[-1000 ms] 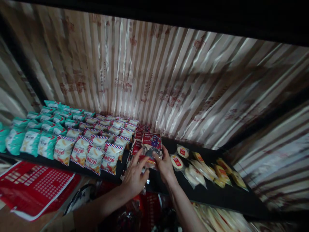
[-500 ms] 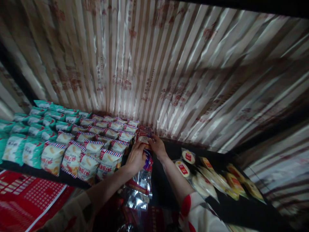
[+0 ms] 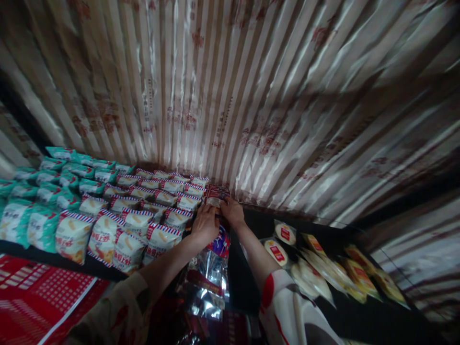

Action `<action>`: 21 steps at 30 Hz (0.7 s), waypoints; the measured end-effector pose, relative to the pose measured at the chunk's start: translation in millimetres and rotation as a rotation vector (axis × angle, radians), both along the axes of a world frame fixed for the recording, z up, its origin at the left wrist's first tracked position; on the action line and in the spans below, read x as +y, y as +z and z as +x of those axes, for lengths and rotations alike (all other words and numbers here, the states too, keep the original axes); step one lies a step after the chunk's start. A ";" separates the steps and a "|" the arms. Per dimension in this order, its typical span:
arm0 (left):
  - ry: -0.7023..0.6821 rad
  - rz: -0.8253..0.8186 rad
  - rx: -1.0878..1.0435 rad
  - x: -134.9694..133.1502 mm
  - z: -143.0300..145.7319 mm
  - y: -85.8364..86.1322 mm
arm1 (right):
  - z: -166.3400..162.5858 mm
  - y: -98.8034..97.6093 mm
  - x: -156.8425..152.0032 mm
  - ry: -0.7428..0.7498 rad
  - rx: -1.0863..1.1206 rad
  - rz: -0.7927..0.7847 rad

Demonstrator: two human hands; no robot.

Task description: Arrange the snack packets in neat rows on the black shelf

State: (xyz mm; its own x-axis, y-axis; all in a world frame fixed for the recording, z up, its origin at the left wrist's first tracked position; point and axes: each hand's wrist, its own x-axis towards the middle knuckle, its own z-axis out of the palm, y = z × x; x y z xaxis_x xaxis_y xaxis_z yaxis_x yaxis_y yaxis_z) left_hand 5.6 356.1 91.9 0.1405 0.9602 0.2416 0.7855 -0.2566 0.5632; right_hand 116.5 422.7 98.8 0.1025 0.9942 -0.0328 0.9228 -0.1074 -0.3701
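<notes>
Both my hands reach to the back of a dark shelf. My left hand and my right hand are closed side by side on a dark red snack packet at the far end of a row of red packets. The row runs back from a shiny silver and red packet that leans at the shelf's front under my left wrist. White, red-and-blue-edged snack bags lie just left of my left hand.
Teal snack bags fill the shelf's far left. Clear-wrapped round cakes with red labels and yellow packets lie at the right. A striped shiny curtain hangs behind. A red printed sheet lies at lower left.
Both hands have moved from the front of the red packet row to its far end, and a silver and red packet now leans at the front. The camera has tilted closer.
</notes>
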 end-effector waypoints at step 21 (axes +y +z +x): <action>0.031 -0.005 0.058 11.3 0.8 -4.8 | 1.8 -27.0 16.1 0.040 0.114 0.315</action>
